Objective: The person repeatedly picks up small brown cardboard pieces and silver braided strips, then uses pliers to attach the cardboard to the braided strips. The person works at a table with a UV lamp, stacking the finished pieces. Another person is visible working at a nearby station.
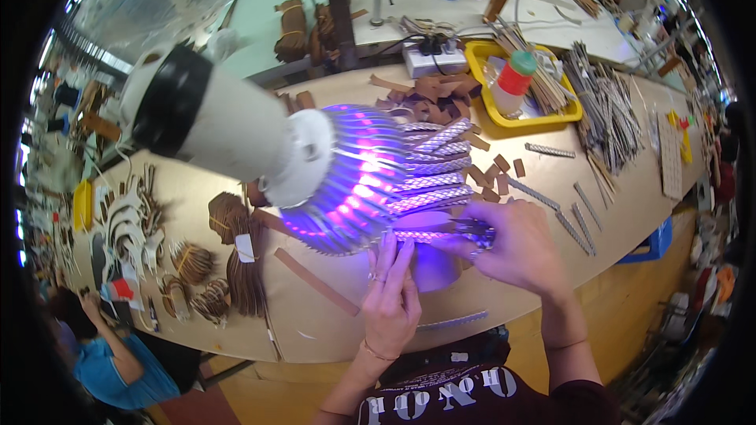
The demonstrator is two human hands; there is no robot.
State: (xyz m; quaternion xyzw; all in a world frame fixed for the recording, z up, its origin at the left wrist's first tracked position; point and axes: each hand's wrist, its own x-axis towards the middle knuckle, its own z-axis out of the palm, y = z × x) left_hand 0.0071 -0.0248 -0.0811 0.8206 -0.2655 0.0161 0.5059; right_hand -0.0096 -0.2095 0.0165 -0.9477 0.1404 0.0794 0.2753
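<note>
Under the finned head of a white work lamp glowing purple, a narrow patterned strip lit violet is held over the curved light-wooden table. The strip's right end is pinched in the right hand, whose fingers are closed on it, while the left hand is laid with fingers extended against the strip's left part; the two hands are kept close together but apart. Just behind them, a row of similar silvery patterned strips is spread side by side on the table.

Farther back, a yellow rectangular plastic tray is seen; in it a clear bottle with a red collar and green cap is standing among a bundle of thin brown sticks. Brown leather offcuts are piled just left of the tray. A second bundle of grey strips is lying to its right.
</note>
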